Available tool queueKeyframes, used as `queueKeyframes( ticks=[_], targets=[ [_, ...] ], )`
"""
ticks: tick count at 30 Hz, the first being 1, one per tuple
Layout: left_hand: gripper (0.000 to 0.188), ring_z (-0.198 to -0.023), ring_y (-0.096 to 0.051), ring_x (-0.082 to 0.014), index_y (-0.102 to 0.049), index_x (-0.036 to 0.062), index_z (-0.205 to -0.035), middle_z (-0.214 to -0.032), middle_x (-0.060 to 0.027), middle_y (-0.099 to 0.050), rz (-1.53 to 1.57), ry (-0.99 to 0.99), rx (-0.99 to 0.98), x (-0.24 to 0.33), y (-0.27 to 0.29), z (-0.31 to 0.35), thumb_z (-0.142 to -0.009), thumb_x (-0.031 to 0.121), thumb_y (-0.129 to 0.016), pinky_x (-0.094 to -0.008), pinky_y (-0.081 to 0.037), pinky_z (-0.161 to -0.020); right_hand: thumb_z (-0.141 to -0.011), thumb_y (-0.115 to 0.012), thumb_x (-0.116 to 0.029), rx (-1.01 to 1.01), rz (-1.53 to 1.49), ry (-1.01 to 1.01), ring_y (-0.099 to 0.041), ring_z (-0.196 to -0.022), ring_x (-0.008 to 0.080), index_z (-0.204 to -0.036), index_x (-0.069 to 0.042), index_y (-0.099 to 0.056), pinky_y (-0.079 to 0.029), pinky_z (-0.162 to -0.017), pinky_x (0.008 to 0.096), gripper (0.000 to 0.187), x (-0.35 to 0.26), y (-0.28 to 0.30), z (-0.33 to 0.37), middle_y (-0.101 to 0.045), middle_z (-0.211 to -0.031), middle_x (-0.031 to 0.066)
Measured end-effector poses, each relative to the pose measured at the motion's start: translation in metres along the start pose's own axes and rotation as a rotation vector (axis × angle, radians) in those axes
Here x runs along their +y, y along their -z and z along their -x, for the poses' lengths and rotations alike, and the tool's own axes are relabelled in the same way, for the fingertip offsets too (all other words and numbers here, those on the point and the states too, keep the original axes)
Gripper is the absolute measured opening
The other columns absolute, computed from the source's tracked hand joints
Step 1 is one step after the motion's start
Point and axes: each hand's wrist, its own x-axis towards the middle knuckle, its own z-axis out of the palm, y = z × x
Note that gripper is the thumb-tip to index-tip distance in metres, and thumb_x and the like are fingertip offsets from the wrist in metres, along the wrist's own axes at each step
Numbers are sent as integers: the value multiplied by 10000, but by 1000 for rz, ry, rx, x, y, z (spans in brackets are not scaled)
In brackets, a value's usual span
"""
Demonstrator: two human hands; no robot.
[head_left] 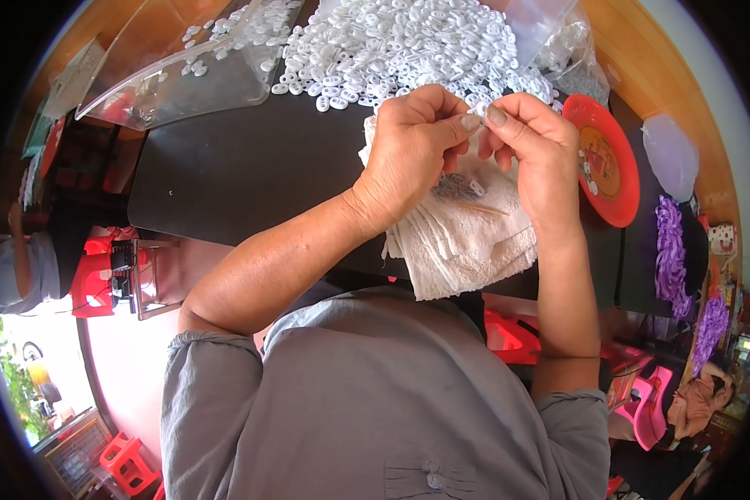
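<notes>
My left hand and my right hand meet above a folded white cloth on a black table. Thumb and forefinger of each hand pinch a small white piece between them; it is too small to tell its shape. Just beyond the hands lies a big heap of small white rings. A thin stick and some dark thread lie on the cloth under the hands.
A clear plastic bag with several white rings lies at the far left. A red plate sits right of my right hand, with purple trim beyond it. Red stools stand below the table; other people sit at both sides.
</notes>
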Motion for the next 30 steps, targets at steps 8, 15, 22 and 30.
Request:
queueKeyframes(
  ticks=[8, 15, 22, 30],
  targets=[
    [144, -466, -459, -71, -582, -3, -844, -625, -19, -549, 33, -54, 15, -2, -1, 0, -909, 116, -629, -210, -319, -402, -917, -603, -169, -68, -6, -13, -528, -589, 73, -853, -7, -628, -316, -494, 190, 176, -1, -2, -1, -529, -638, -13],
    [150, -465, -472, -93, -578, -14, -852, -640, -44, -564, 58, -23, 2, -1, 2, -3, -907, 114, -635, -218, -322, -402, -926, -593, -170, -36, 16, 22, -529, -597, 74, -845, -12, -619, -328, -509, 194, 180, -1, -5, 2, -511, -633, -17],
    [136, -516, -521, -115, -584, -14, -914, -705, -64, -594, 104, -18, -52, 0, 0, -2, -914, 114, -628, -229, -380, -437, -936, -592, -186, 38, -135, -9, -525, -597, 83, -855, -6, -619, -346, -529, 207, 199, 3, -3, 2, -513, -639, -10],
    [126, -518, -519, -111, -585, -13, -907, -701, -62, -592, 76, 1, -45, 1, 1, -2, -921, 108, -616, -227, -381, -438, -936, -591, -183, 27, -39, 38, -511, -590, 82, -849, -7, -619, -339, -532, 210, 198, -1, -4, 3, -508, -636, -10]
  ],
)
